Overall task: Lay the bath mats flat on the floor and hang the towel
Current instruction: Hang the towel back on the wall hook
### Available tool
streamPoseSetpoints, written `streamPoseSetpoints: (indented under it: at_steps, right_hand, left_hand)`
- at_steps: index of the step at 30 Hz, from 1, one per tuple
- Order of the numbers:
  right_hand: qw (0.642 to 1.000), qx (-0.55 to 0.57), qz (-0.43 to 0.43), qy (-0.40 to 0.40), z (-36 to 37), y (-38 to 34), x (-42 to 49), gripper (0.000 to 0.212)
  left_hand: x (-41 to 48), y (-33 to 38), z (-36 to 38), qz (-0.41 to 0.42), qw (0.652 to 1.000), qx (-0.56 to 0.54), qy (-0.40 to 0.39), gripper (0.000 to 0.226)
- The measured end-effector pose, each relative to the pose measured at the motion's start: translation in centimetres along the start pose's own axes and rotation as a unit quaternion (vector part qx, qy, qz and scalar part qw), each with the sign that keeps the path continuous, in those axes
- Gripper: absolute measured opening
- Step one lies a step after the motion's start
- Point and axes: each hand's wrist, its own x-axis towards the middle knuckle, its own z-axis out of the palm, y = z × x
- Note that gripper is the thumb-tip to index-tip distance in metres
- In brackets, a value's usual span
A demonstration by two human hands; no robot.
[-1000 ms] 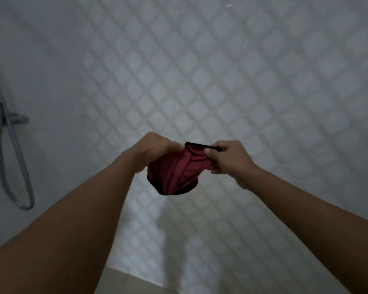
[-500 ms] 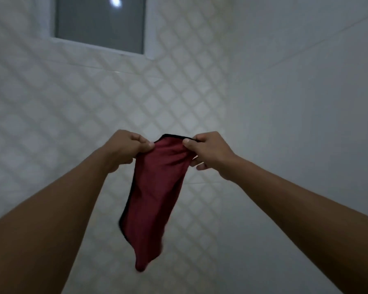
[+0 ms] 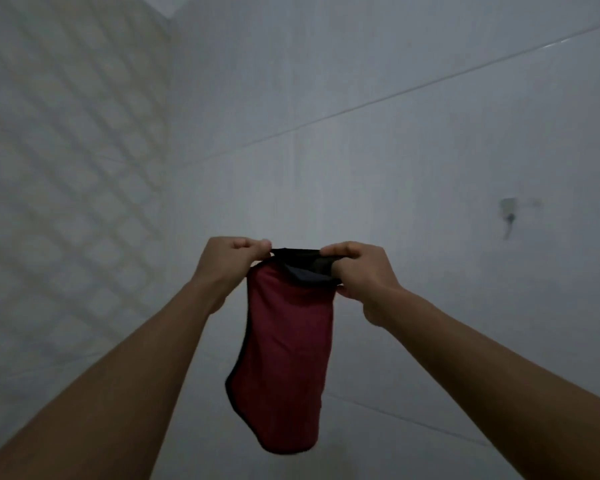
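1. The left hand (image 3: 231, 263) pinches the top left corner of the red towel (image 3: 284, 344), fingers (image 3: 253, 244) curled tight on its black hem.
2. The right hand (image 3: 359, 271) grips the top right corner the same way.
3. The towel hangs in the air between both hands, in front of the white tiled wall (image 3: 395, 150).
4. A small hook (image 3: 509, 216) sits on the wall, well to the right.

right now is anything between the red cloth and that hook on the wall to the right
Nothing visible stands in the way. The red towel with black trim hangs from both hands, left hand and right hand pinching its top edge. The small grey wall hook sits up and to the right, with only bare white wall between.
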Motion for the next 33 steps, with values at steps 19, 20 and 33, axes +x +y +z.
streamPoseSetpoints:
  at_steps: [19, 20, 33]
  right_hand:
    - [0.988, -0.097, -0.012, 0.118, -17.2, -0.1, 2.4, 0.030]
    - [0.986, -0.100, -0.013, 0.131, -17.7, -0.1, 2.1, 0.031]
    - [0.966, -0.079, 0.015, 0.246, -19.6, -0.6, -1.2, 0.031]
  left_hand:
    - [3.8, 7.9, 20.4, 0.024, 0.944, -0.265, -0.194, 0.014]
    - [3.8, 8.0, 20.8, 0.021, 0.935, -0.281, -0.215, 0.005]
    - [2.2, 10.7, 25.5, 0.014, 0.876, -0.307, -0.373, 0.009]
